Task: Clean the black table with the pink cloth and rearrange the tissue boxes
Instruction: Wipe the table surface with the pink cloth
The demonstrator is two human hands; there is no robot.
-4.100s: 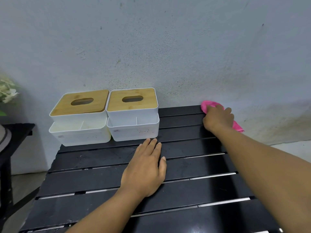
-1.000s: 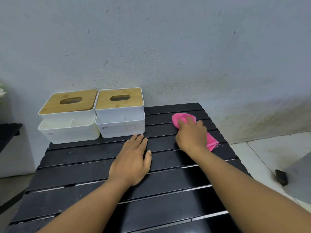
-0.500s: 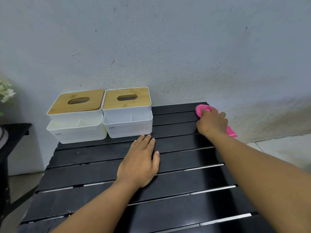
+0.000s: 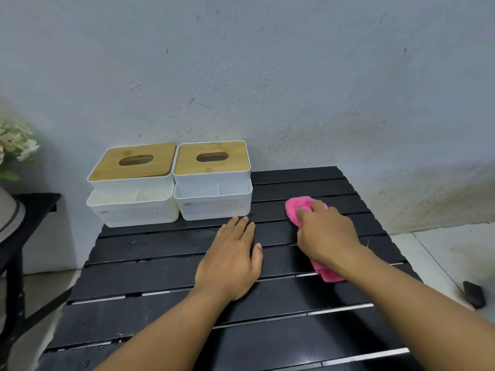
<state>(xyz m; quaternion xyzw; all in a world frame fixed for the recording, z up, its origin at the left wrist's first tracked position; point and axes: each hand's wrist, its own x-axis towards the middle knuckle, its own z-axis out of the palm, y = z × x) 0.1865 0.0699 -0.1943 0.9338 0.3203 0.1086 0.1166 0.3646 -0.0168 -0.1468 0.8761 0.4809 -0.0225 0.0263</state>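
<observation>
A person leans over a black slatted table [image 4: 160,269] set against a pale, stained wall [image 4: 267,76]. Their left hand [image 4: 230,261] lies flat on the slats near the middle, fingers straight and together, holding nothing. Their right hand [image 4: 328,236] presses down on a fuzzy pink cloth [image 4: 296,207] on the table's right side, fingers bent over it and grasping its bunched front end; the rest trails out under the wrist. At the back left corner, two white plastic tissue boxes with wooden slotted lids stand touching side by side: the left box [image 4: 134,207] and the right box [image 4: 214,204]. Pale flowers [image 4: 16,148] show at the far left.
</observation>
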